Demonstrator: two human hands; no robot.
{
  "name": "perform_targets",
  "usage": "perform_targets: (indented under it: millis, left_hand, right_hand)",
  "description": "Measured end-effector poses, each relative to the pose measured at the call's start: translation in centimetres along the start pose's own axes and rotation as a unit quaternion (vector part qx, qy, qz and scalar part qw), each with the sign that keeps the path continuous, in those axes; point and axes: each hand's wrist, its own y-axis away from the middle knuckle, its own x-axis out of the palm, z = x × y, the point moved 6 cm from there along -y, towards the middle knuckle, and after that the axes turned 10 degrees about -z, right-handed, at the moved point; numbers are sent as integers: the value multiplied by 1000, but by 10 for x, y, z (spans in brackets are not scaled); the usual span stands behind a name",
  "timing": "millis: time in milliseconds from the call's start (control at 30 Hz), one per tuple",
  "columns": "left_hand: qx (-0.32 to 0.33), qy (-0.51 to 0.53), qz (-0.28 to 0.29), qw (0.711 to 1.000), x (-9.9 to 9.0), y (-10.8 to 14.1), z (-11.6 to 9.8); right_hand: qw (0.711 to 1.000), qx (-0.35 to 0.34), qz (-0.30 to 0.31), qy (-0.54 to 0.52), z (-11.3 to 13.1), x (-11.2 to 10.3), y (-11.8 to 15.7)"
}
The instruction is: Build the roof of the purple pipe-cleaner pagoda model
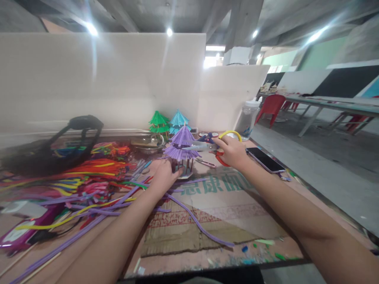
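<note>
A small purple pagoda model [182,148] with two fringed roof tiers stands upright on the cardboard [237,221]. My left hand [164,173] is closed around the lower left of the model, near its thin brown posts and pale base; some of its fingertips are hidden behind the posts. In my right hand [232,150] are scissors [201,146] with yellow and red handle loops. Their blades point left and lie against the purple roof fringe; whether they cut into it I cannot tell. Green [159,121] and blue [178,121] models of similar shape stand behind.
Purple pipe cleaners [195,221] trail across the cardboard. Bundles of coloured pipe cleaners [100,167], a dark bag-like shape [44,148] and a magenta glue gun [32,228] lie left. A metal bowl [146,144] stands behind. At right are a phone [265,159] and a clear bottle [247,118].
</note>
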Motion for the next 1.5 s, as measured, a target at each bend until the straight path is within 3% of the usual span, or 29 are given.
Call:
perform_targets:
  millis: [500,1200,1400,1500]
  left_hand:
    - [-3,19,15,1000,0,0,-4]
    - [9,31,-9,999,-2,1,-3]
    - [18,26,-9,999,-2,1,-4]
    - [16,37,-9,999,0,0,-1]
  right_hand:
    - [1000,-16,12,8,4,1,1]
    - [999,-19,15,29,6,-2,2]
    - [999,13,44,-27,8,3,6]
    - [994,65,66,-53,4,8,6]
